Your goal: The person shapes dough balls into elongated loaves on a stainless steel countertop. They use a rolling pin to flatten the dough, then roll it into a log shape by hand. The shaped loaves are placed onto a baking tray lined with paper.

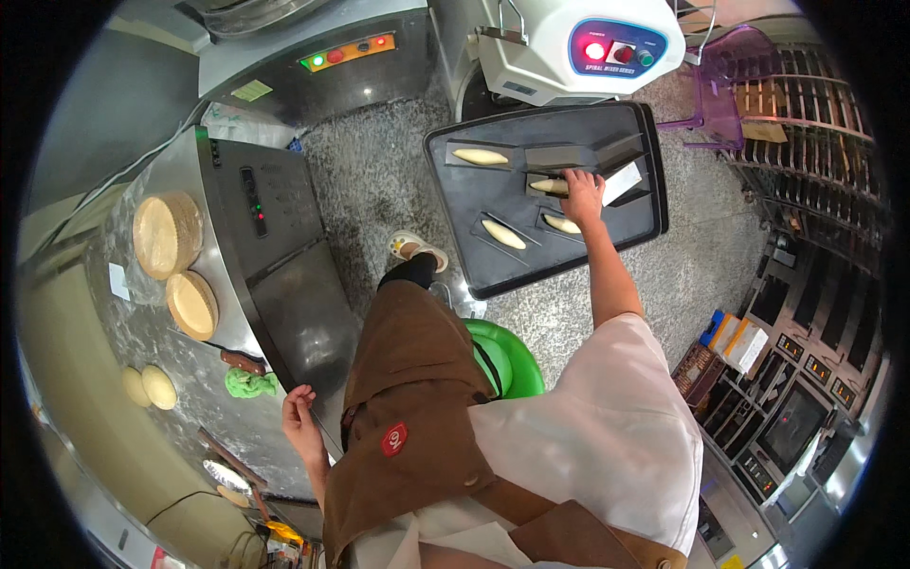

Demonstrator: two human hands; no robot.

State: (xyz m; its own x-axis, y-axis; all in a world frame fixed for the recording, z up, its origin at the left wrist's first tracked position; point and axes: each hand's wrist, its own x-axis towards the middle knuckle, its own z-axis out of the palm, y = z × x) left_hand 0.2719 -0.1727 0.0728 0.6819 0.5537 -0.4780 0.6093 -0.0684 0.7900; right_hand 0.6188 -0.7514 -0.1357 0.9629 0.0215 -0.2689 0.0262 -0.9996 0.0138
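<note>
My right hand [584, 198] is over a dark baking tray [466, 195], its fingers at the right end of a spindle-shaped dough piece [547, 186]. Whether they grip the dough is hidden. A flat white piece [623, 183] lies just right of the hand. More spindle-shaped dough pieces rest in shallow grey holders: one at the upper left [480, 156], one at the lower left [503, 234], another [561, 223] partly behind my wrist. The top-middle holder [553, 156] holds no dough. My left hand [302, 419] hangs by the steel worktable edge with loosely curled fingers, holding nothing visible.
Proofing baskets [168, 235], dough rounds [158, 387] and a green cloth [250, 383] lie on the floured worktable [245, 423]. A spiral mixer [554, 53] stands beyond the tray. A green stool [526, 363] is beneath me. Metal racks [810, 142] and ovens [793, 419] line the right.
</note>
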